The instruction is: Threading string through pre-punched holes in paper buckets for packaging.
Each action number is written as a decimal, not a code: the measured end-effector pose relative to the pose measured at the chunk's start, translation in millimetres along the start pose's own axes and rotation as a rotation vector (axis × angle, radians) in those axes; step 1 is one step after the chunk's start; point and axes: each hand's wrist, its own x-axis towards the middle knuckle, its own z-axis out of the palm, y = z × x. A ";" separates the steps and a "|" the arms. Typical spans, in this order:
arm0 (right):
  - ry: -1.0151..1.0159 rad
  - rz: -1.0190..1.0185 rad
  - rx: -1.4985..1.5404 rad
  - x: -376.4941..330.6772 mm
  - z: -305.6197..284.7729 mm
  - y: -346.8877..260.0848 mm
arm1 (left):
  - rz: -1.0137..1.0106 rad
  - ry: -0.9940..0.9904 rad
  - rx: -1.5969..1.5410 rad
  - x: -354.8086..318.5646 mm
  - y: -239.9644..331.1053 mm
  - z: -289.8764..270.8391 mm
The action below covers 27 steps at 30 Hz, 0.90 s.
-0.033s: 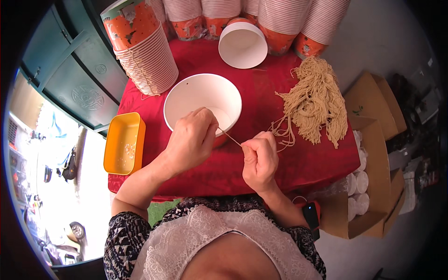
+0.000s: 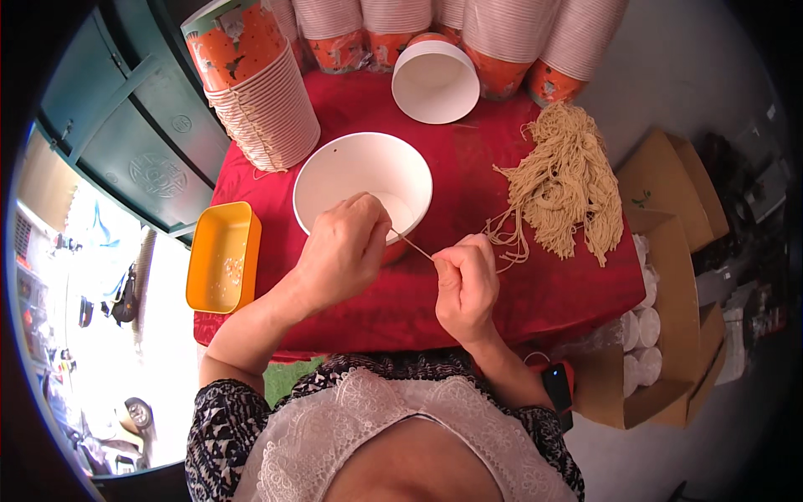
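Note:
A short length of beige string (image 2: 415, 246) is stretched between my two closed hands. My left hand (image 2: 343, 251) grips one end over the near rim of a large white-lined paper bucket (image 2: 339, 171). To its right, my right hand (image 2: 467, 284) pinches the other end between thumb and curled fingers. The bucket stands on the table with a small dark hole near its far left rim. Its near side is partly hidden by my left hand. A loose heap of beige strings (image 2: 569, 188) lies right of the bucket, some strands trailing toward my right hand.
Left on the red-covered table (image 2: 351, 330) sits a yellow tray (image 2: 255, 259) with small bits inside. Behind it leans a tall stack of orange-patterned buckets (image 2: 263, 117). More wrapped stacks line the back, beside a tipped bucket (image 2: 435, 84). Open cardboard boxes (image 2: 682, 293) stand at right.

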 end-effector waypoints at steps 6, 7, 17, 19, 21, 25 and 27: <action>0.019 0.270 0.065 12.3 -23.6 18.9 | 0.012 -0.154 -0.022 19.1 -10.8 -46.3; 0.064 0.255 0.049 13.8 -28.1 27.2 | 0.054 -0.158 0.044 22.2 -18.8 -56.6; 0.091 0.515 0.244 28.6 -59.8 40.7 | 0.193 -0.615 0.209 2.0 -21.2 -73.4; 0.063 0.480 0.259 37.5 -63.6 31.6 | 0.249 -0.552 0.213 -0.3 -19.4 -73.4; 0.067 0.451 0.308 43.4 -67.5 21.2 | 0.279 -0.506 0.263 -0.7 -6.0 -77.0; 0.052 0.392 0.453 47.4 -68.6 -5.2 | 0.252 -0.461 0.389 -2.5 7.1 -78.8; 0.012 0.401 0.668 44.8 -64.1 -9.6 | 0.307 -0.327 0.375 -7.4 5.8 -68.5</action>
